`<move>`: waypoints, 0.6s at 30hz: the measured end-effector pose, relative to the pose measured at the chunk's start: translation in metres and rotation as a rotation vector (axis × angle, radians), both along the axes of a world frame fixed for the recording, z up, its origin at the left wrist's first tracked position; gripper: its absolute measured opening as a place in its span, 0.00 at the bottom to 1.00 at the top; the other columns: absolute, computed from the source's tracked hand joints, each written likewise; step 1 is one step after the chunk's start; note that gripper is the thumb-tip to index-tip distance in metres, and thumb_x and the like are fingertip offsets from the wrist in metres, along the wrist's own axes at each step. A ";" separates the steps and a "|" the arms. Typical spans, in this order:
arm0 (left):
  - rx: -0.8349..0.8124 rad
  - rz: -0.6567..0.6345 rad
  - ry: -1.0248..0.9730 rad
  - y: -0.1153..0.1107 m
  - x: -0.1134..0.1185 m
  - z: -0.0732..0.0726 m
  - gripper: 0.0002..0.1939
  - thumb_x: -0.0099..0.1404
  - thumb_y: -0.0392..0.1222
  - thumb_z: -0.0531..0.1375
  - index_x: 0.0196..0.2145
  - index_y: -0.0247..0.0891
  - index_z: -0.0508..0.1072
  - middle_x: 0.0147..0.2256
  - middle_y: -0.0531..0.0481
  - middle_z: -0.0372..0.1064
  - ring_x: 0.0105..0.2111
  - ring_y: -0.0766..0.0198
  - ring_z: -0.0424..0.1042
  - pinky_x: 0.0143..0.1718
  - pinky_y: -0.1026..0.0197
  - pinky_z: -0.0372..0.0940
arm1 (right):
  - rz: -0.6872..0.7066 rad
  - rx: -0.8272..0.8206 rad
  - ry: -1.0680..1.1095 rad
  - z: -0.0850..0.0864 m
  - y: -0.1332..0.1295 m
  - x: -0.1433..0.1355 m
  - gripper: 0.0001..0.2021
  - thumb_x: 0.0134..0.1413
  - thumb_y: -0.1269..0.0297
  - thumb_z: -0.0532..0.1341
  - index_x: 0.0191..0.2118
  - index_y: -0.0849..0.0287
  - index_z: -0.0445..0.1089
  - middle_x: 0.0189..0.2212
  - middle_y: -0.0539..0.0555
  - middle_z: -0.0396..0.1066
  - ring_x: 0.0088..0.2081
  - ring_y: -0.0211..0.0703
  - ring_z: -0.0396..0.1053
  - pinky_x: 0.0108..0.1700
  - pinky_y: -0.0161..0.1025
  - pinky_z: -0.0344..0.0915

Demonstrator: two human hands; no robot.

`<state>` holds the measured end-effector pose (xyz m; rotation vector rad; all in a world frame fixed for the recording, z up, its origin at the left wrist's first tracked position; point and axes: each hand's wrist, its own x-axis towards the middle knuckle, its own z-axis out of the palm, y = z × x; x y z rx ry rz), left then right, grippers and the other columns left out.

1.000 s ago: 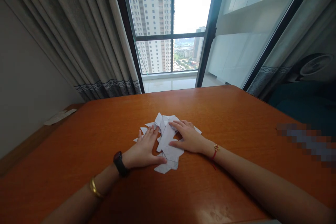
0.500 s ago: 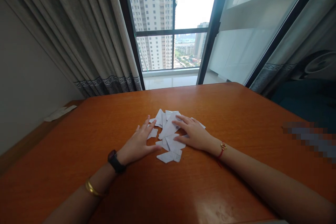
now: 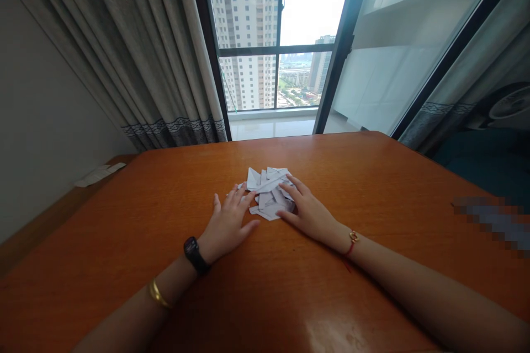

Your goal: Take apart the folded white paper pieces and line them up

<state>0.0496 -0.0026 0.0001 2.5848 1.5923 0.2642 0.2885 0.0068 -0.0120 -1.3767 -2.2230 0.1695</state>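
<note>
Several white paper pieces (image 3: pixel 269 198) lie overlapping in a small pile on the brown wooden table (image 3: pixel 199 176). At the pile's left side is my left hand (image 3: pixel 229 223), palm down with its fingers spread and the fingertips over the left pieces. My right hand (image 3: pixel 312 212) rests at the pile's right side, fingers apart, its fingertips on or just above the papers. Neither hand grips anything. Some pieces are partly hidden under the fingers.
A pale flat item (image 3: pixel 99 175) lies on a ledge left of the table. A blurred, pixelated object (image 3: pixel 492 223) is at the table's right side. Grey curtains (image 3: pixel 165 66) and a window stand beyond the far edge, and a fan (image 3: pixel 511 105) at the right.
The paper pieces are gathered closer together, with the near ones shifted away from me. My left hand has moved slightly right. The whole view has shifted a little.
</note>
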 end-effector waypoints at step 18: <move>0.092 0.116 -0.094 0.020 -0.026 0.014 0.18 0.68 0.45 0.49 0.52 0.41 0.68 0.61 0.46 0.58 0.61 0.53 0.55 0.62 0.41 0.47 | -0.118 0.026 -0.158 0.002 0.017 0.018 0.19 0.57 0.52 0.59 0.50 0.56 0.70 0.53 0.57 0.68 0.53 0.53 0.63 0.53 0.49 0.57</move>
